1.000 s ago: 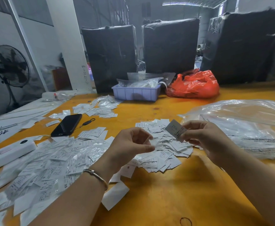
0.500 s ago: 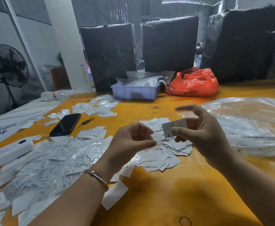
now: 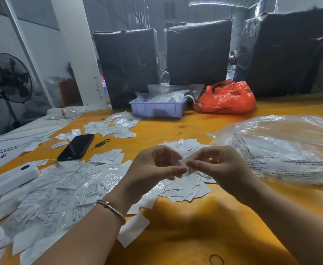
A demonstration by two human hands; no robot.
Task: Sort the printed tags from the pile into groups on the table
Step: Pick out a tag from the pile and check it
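**Two hands, one tag, and a long way to go**

Two hands meet at the centre of the frame over a yellow surface (image 3: pixel 176 131), sharing a single printed tag (image 3: pixel 189 170). The fingers of the left hand (image 3: pixel 154 169) are curled with thumb and forefinger pinching the tag's left end; the fingers of the right hand (image 3: pixel 220 167) are likewise curled and pinching it from the right. The tag sits between the two hands, above a small heap of tags (image 3: pixel 185 188) just below them. Its long axis appears to run roughly left to right across the frame, tilting a little downward to the right, with what looks like an "S" size mark showing near the lower end; most of it is hidden by the fingers.

Sorting looks partly done at best. Small groups lie at centre, near the phone (image 3: pixel 76 147), and in the upper middle before the lilac tray (image 3: pixel 156 109). A large loose pile (image 3: pixel 47 196), mixed with clear sleeves and showing XS, S and XL marks, spreads over the lower left and looks unsorted. That remainder seems the bulk of the job.
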